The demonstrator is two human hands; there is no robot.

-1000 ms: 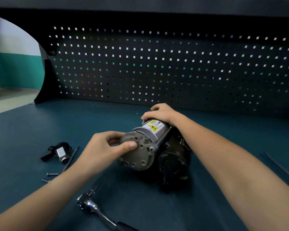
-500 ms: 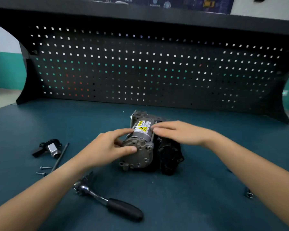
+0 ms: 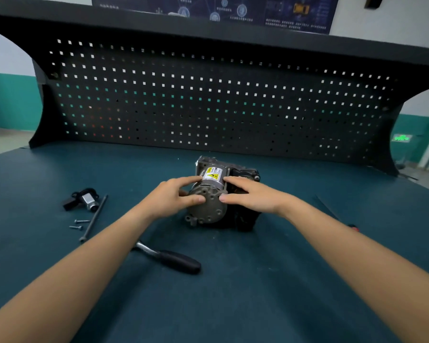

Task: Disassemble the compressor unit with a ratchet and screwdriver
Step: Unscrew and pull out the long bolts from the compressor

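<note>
Teal bench (image 3: pixel 233 298), right hand (image 3: pixel 255 197) now flanking compressor unit (image 3: pixel 208 210)

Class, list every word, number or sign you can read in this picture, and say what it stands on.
Label on the compressor: yellow warning triangle; words too small to read.
Poster at top: writing blurred, unreadable.
Green lit sign at right: blurred, unreadable.

Bench count:
- one compressor unit (image 3: pixel 208 210)
- one ratchet (image 3: pixel 174 259)
- two small screws (image 3: pixel 81 221) (image 3: pixel 76 227)
- one long bolt (image 3: pixel 94 216)
- one small black-and-silver part (image 3: pixel 84 200)
- one thin red-ended tool (image 3: pixel 332 212)
- two hands, the left hand (image 3: pixel 169 199) and the right hand (image 3: pixel 253 196)
</note>
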